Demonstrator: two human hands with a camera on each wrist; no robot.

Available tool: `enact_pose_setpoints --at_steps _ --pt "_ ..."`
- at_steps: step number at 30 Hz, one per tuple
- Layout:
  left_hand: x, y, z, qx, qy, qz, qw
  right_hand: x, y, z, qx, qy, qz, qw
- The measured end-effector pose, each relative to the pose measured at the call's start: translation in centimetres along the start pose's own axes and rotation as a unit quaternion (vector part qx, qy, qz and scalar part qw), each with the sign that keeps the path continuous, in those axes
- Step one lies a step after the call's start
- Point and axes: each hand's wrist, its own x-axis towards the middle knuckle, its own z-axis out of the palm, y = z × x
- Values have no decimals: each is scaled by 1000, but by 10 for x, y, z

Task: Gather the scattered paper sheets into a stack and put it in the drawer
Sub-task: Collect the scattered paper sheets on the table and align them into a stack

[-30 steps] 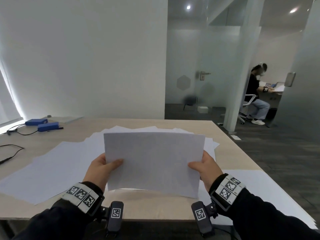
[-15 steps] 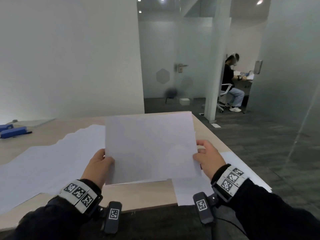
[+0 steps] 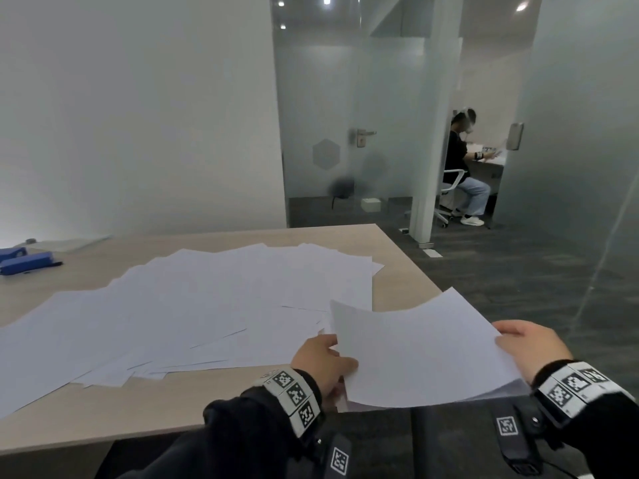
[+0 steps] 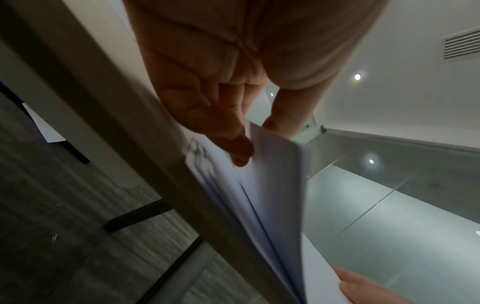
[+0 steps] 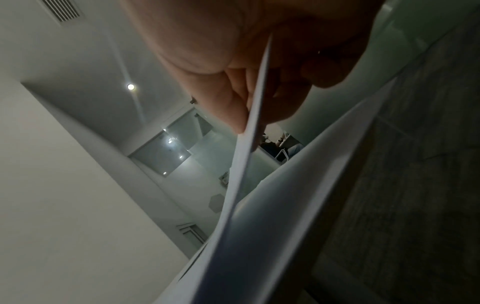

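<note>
I hold a small stack of white paper sheets (image 3: 420, 354) nearly flat over the table's right front corner, partly past the edge. My left hand (image 3: 323, 359) pinches its left edge, thumb on top. My right hand (image 3: 525, 347) pinches the right edge. The left wrist view shows the stack (image 4: 270, 185) fanned apart under my thumb, and the right wrist view shows its edge (image 5: 249, 144) between thumb and fingers. Many loose sheets (image 3: 193, 305) lie spread over the wooden table (image 3: 401, 264). No drawer is in view.
Two blue boxes (image 3: 29, 261) sit at the table's far left. Beyond the table stand a white wall, frosted glass partitions and a white pillar (image 3: 434, 133). A seated person (image 3: 461, 167) works at a desk in the room behind. Dark carpet covers the floor to the right.
The stack was held upright in front of me; it has tipped down nearly flat and moved right to the table's corner. My view has swung left, uncovering the spread sheets.
</note>
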Motion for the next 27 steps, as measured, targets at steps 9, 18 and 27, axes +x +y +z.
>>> enact_pose_setpoints --at_steps 9,18,27 --pt "-18 -21 -54 313 76 78 943 1 4 10 -48 -2 -31 998" --pt "-32 -71 -129 537 68 -10 841 -67 -98 93 -49 -120 -228 965" --pt "-63 -105 -177 543 95 16 834 -137 -141 193 -118 -291 -281 907"
